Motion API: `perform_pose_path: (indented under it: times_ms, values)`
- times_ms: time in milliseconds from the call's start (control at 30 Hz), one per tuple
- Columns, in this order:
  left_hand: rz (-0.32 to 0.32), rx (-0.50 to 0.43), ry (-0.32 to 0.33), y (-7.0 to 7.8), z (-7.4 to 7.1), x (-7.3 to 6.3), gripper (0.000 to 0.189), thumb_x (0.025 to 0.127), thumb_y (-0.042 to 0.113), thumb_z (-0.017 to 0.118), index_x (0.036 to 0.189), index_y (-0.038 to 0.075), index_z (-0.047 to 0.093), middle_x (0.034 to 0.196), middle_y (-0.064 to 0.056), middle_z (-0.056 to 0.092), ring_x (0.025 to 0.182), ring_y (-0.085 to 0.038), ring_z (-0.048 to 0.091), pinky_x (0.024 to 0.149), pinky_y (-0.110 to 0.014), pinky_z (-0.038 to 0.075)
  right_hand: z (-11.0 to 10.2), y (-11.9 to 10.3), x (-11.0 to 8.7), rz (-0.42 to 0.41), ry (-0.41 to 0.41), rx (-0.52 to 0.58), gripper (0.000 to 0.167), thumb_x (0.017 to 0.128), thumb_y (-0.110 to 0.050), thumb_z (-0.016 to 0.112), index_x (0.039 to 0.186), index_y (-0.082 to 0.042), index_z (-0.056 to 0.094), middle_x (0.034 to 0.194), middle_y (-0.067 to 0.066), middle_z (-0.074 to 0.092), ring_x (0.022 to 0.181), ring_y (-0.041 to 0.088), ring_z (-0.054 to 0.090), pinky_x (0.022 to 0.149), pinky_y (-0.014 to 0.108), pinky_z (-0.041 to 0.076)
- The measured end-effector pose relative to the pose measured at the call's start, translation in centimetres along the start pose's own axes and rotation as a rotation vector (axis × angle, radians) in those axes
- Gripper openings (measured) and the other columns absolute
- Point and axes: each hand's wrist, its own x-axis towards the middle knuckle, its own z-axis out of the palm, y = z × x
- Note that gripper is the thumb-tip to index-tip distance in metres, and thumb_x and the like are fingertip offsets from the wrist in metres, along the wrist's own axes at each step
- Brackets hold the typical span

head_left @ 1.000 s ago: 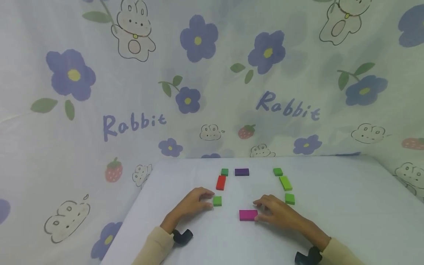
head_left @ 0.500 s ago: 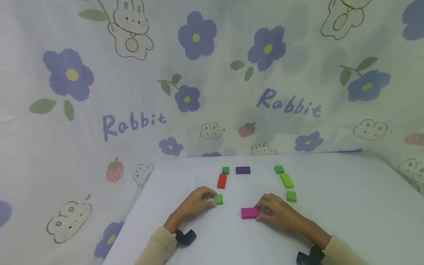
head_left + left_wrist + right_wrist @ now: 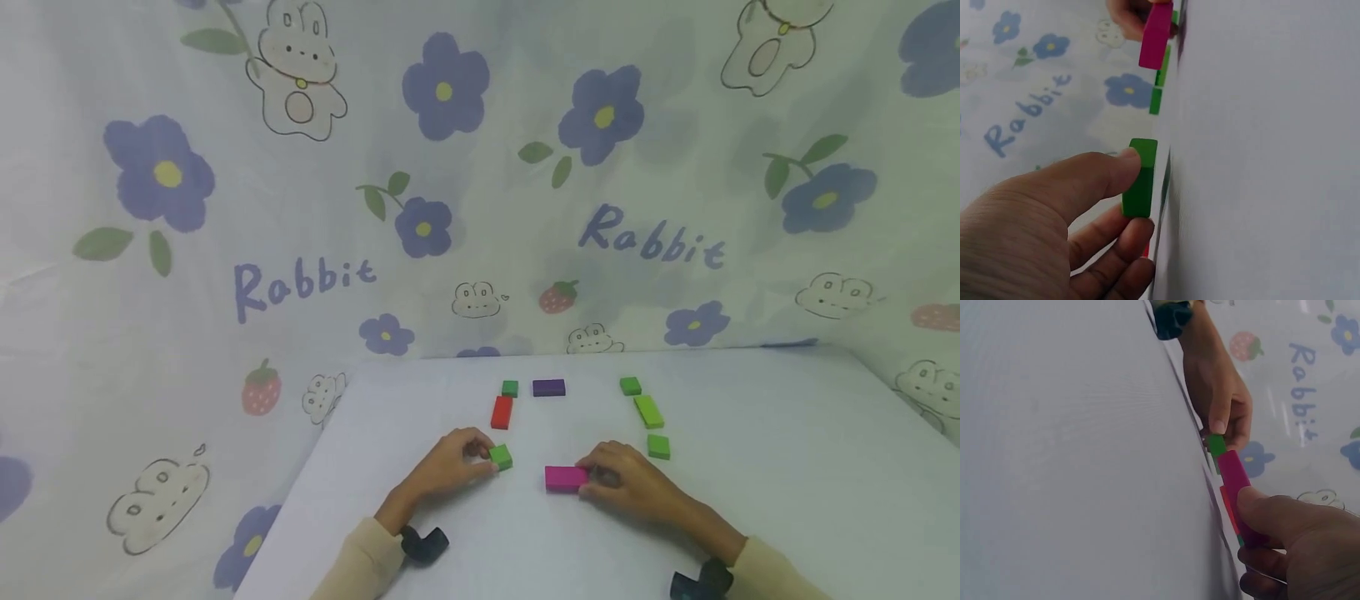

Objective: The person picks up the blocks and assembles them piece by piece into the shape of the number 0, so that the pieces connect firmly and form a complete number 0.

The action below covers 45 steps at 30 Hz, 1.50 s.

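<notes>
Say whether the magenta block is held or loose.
Held: in the head view, the right hand pinches one end of the magenta block between thumb and fingertips.

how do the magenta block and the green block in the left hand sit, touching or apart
Apart: the head view shows white tabletop between the magenta block and the green block in the left hand.

Green block (image 3: 1138,192): smooth, matt faces are noted, wood or plastic not determined | Magenta block (image 3: 564,479): same smooth, matt finish is observed | Bench (image 3: 757,475): matt, cloth-like covering is seen, finely textured | Backdrop (image 3: 495,183): printed, lightly creased sheet is recorded, faintly glossy | Left sleeve (image 3: 364,557): matt cloth | Wrist device (image 3: 425,547): plastic-looking casing
</notes>
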Motion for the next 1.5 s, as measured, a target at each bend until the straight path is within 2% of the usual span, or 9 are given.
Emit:
perform_pose_path:
  times_ms: [167, 333, 533, 700, 800, 1067, 1500]
  values:
    - [0.02, -0.003, 0.007, 0.7, 0.8, 0.0, 0.03, 0.086, 0.033, 0.077, 0.11, 0.016, 0.067, 0.095, 0.008, 0.063, 0.096, -0.011, 0.056, 0.086, -0.03, 0.049, 0.4, 0.0, -0.1, -0.04, 0.029, 0.002, 0.027, 0.089, -0.038, 0.074, 0.112, -0.025, 0.07, 0.103, -0.02, 0.064, 0.095, 0.0, 0.057, 0.086, 0.028, 0.053]
    - [0.03, 0.014, 0.018, 1.7, 1.5, 0.2, 0.031, 0.086, 0.034, 0.076, 0.109, 0.016, 0.067, 0.096, 0.008, 0.063, 0.099, -0.013, 0.056, 0.09, -0.038, 0.047, 0.6, -0.2, -0.1, -0.07, 0.058, -0.005, 0.023, 0.088, -0.029, 0.077, 0.11, -0.023, 0.069, 0.102, -0.018, 0.066, 0.094, 0.002, 0.058, 0.086, 0.029, 0.054]
    - [0.01, -0.016, 0.014, 2.3, 2.6, -0.1, 0.029, 0.085, 0.033, 0.077, 0.108, 0.018, 0.067, 0.094, 0.011, 0.062, 0.102, -0.012, 0.055, 0.094, -0.043, 0.041, 0.7, -0.6, -0.1, -0.035, 0.011, -0.036, 0.027, 0.091, -0.036, 0.073, 0.114, -0.022, 0.071, 0.103, -0.017, 0.065, 0.096, 0.003, 0.058, 0.088, 0.032, 0.054]
    - [0.025, 0.015, 0.022, 2.4, 3.2, -0.2, 0.028, 0.086, 0.034, 0.076, 0.108, 0.02, 0.066, 0.094, 0.012, 0.063, 0.101, -0.01, 0.054, 0.094, -0.042, 0.036, 0.9, -0.7, -0.3, -0.051, 0.009, -0.067, 0.025, 0.09, -0.038, 0.073, 0.11, -0.025, 0.069, 0.105, -0.018, 0.064, 0.1, 0.004, 0.058, 0.09, 0.037, 0.052]
    - [0.03, 0.026, 0.029, 2.7, 3.5, -0.2, 0.028, 0.086, 0.035, 0.076, 0.108, 0.021, 0.067, 0.094, 0.013, 0.063, 0.101, -0.01, 0.053, 0.093, -0.041, 0.036, 0.9, -0.7, -0.4, -0.06, 0.009, -0.074, 0.025, 0.089, -0.037, 0.074, 0.11, -0.025, 0.068, 0.106, -0.017, 0.064, 0.101, 0.005, 0.058, 0.092, 0.039, 0.051]
    - [0.048, 0.061, 0.022, 3.1, 4.0, 0.0, 0.026, 0.086, 0.036, 0.075, 0.106, 0.023, 0.066, 0.096, 0.013, 0.061, 0.101, -0.008, 0.05, 0.089, -0.037, 0.034, 0.8, -0.5, -0.4, 0.025, -0.066, -0.059, 0.029, 0.088, -0.045, 0.073, 0.11, -0.027, 0.065, 0.108, -0.02, 0.06, 0.106, 0.004, 0.054, 0.097, 0.042, 0.048]
    - [0.068, 0.106, 0.024, 3.2, 4.0, 0.0, 0.026, 0.086, 0.037, 0.075, 0.106, 0.024, 0.063, 0.098, 0.013, 0.059, 0.099, -0.007, 0.047, 0.085, -0.034, 0.034, 0.9, -0.2, -0.2, 0.009, -0.073, -0.068, 0.028, 0.088, -0.044, 0.074, 0.109, -0.028, 0.064, 0.105, -0.022, 0.059, 0.103, 0.002, 0.054, 0.096, 0.041, 0.047]
